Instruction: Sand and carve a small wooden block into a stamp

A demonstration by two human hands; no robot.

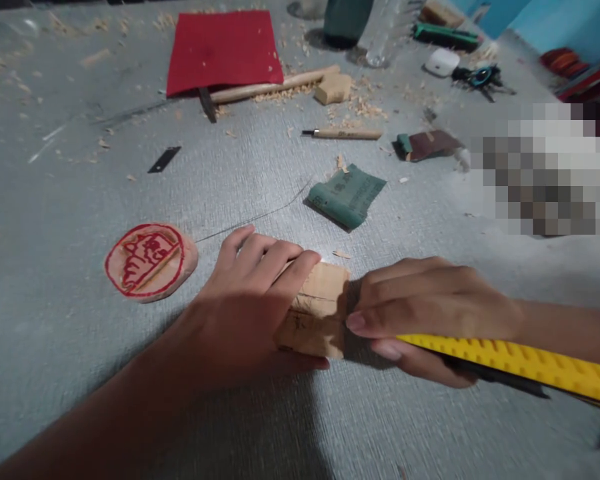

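My left hand point(260, 293) is wrapped over a small wooden block point(320, 310) and presses it to the table. Dark marks and lines show on the block's top face. Close to the block's right edge, my right hand point(425, 310) is closed around a yellow and black utility knife point(510, 363), its handle running off to the right. The knife's blade cannot be made out. Left of my left hand lies a round wooden disc point(150, 261) with a red drawing on it. A curled piece of green sandpaper point(350, 193) lies beyond the block.
Farther back are a wood-handled chisel point(345, 134), a loose blade piece point(165, 160), a red sheet point(225, 50) over a hammer point(280, 83), and a wood chunk point(333, 89). Brown sandpaper point(433, 144), keys point(483, 79) and a green cutter point(445, 37) are at right. Shavings are scattered about.
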